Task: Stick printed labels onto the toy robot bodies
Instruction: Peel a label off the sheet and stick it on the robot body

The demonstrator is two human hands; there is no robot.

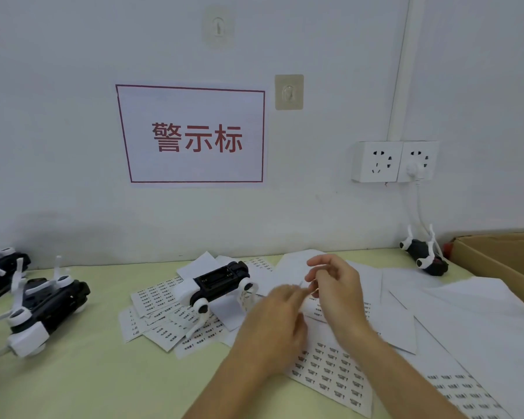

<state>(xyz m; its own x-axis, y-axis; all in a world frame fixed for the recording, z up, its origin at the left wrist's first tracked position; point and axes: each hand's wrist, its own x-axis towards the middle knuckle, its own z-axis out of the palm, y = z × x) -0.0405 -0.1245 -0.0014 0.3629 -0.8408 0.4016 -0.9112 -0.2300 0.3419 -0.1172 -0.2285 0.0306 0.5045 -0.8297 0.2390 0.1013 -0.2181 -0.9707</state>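
A black-and-white toy robot (218, 282) lies belly up on the table, its open battery bay facing me. Just right of it my hands meet above the label sheets. My left hand (273, 322) has its fingers curled and holds a small label sheet (312, 308), most of which is hidden under the hands. My right hand (335, 285) pinches a small white label (302, 282) at its fingertips, touching my left fingertips, which are blurred. Printed label sheets lie under the robot (156, 300) and beneath my forearms (330, 373).
Two more toy robots (40, 309) (0, 266) lie at the left, another (424, 257) at the back right by an open cardboard box (496, 261). Blank white backing sheets (466, 316) cover the right side. A wall socket (394, 161) has a cable hanging down.
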